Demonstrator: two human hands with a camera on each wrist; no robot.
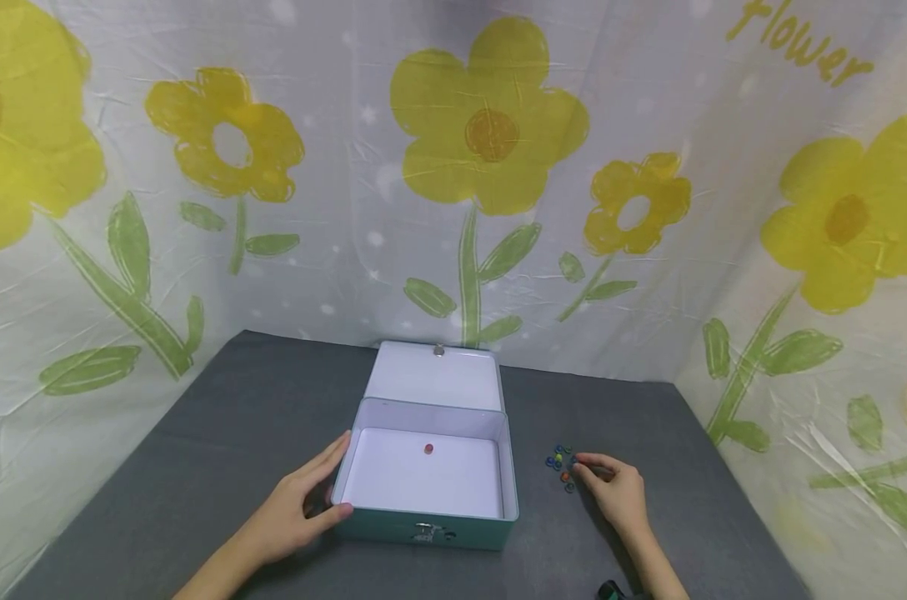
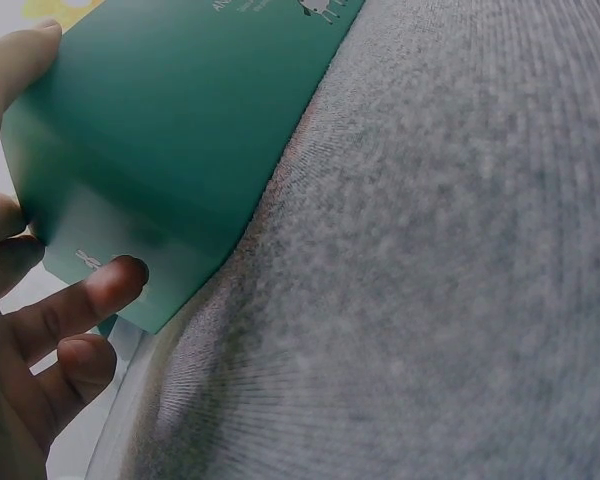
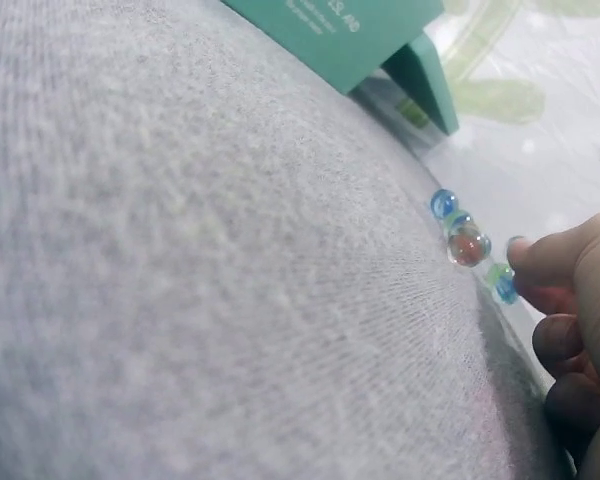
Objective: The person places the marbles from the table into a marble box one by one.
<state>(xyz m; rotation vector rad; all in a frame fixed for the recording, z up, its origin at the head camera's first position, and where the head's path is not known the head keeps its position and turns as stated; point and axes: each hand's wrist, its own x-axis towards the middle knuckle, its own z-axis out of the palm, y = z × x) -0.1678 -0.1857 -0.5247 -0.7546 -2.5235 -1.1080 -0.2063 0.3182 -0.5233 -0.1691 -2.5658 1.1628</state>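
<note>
Green tin box (image 1: 423,529) sits on the grey tabletop (image 1: 236,467), with glass marbles (image 1: 558,458) to its right.
One red marble (image 1: 428,449) lies inside the tin box, toward the far wall; the lid (image 1: 434,375) is tipped back behind, and a silver latch (image 1: 426,531) is on the front. Of the two hands, the left hand (image 1: 303,508) is spread wide against the box's left side, its thumb at the near left corner. The right hand (image 1: 614,492), right of the box, has thumb and index finger nearly together at a blue marble (image 1: 574,459); I cannot tell whether it is gripped. Behind the box hangs a curtain (image 1: 491,133) with yellow flowers.
</note>
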